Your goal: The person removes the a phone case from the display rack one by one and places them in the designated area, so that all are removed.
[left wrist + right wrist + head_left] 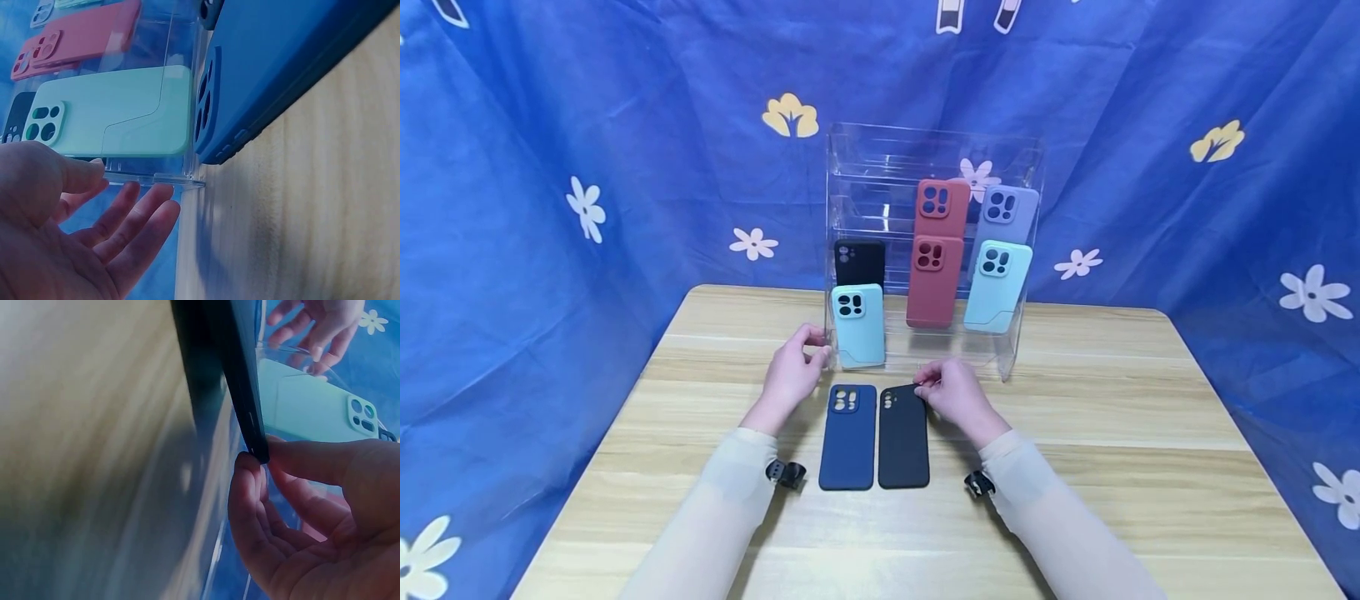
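Two phone cases lie side by side on the wooden table (1112, 433): a navy case (847, 437) and a black case (903, 437). My right hand (921, 386) pinches the black case's top right corner between thumb and forefinger; the right wrist view shows this pinch (257, 459) on the black case (240, 387), with that edge raised. My left hand (816, 346) hovers with relaxed fingers by the lower left corner of a clear acrylic rack (865, 158), holding nothing. In the left wrist view, the left hand (128, 190) sits just below the rack's bottom edge (172, 180), under a mint case (119, 112) and beside the navy case (269, 69).
The rack also holds a black case (859, 262), two red cases (932, 279), a lavender case (1009, 212) and a light blue case (996, 287). A blue flowered cloth (550, 208) hangs behind and at both sides of the table.
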### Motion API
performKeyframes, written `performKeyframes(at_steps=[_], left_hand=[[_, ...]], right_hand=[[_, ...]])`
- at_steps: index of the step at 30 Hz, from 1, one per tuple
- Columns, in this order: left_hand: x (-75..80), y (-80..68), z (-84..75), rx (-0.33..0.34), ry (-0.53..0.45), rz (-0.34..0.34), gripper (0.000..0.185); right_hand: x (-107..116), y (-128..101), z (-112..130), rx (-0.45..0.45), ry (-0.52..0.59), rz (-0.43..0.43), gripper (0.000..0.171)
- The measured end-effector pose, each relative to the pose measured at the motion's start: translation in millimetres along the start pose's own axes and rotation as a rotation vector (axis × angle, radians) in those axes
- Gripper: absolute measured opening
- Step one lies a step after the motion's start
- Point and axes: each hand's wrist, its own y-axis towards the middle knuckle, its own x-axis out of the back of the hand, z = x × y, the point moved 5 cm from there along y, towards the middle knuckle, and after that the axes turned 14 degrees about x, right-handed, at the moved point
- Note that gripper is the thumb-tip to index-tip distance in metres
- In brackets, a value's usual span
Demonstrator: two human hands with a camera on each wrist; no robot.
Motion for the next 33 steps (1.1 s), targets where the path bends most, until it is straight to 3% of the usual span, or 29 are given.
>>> performKeyframes(at_steps=[14,21,33], left_hand=[[-0.8,0.9,0.8,0.007,-0.011,0.009,0.028],[-0.5,1.6,0.5,0.002,-0.009,0.007,0.027],[1.6,1.2,0.0,0.001,-0.003,0.020,0.028]], right_hand=[[-8,0,-12,-0.040,-0.059,0.038,0.006],[-7,2,-9,-0.029,-0.158,0.055,0.011],[-3,5,-3,0.031,-0.157,0.019,0.007]])
